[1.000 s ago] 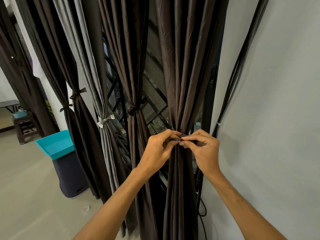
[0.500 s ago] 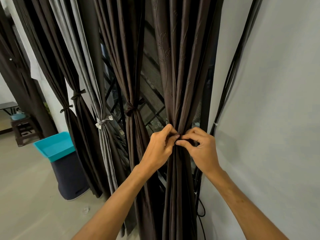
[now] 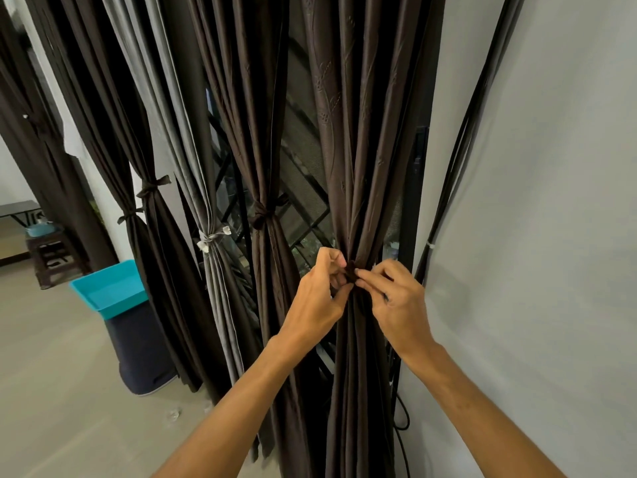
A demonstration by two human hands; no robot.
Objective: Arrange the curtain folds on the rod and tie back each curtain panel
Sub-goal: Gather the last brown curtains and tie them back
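A dark brown curtain panel point(image 3: 358, 139) hangs nearest the right wall, its folds gathered at waist height. A dark tie-back point(image 3: 351, 270) circles the gather, with a small knot in front. My left hand point(image 3: 320, 298) pinches the tie from the left, and my right hand point(image 3: 393, 298) pinches it from the right, fingertips meeting at the knot. To the left hang a brown panel with its tie point(image 3: 262, 212) knotted, a grey panel bound with a white tie point(image 3: 211, 238), and two more brown panels with tied bands point(image 3: 151, 188). The rod is out of view.
A grey wall point(image 3: 551, 236) fills the right side, with black cables point(image 3: 458, 174) running down it. A dark bin with a turquoise lid point(image 3: 110, 288) stands on the floor at left. Further left are a small stool point(image 3: 48, 250) and a window grille point(image 3: 303, 215) behind the curtains.
Both hands stayed at the gather of the right panel. The fingers have shifted on the tie, and a small dark knot now shows between the fingertips.
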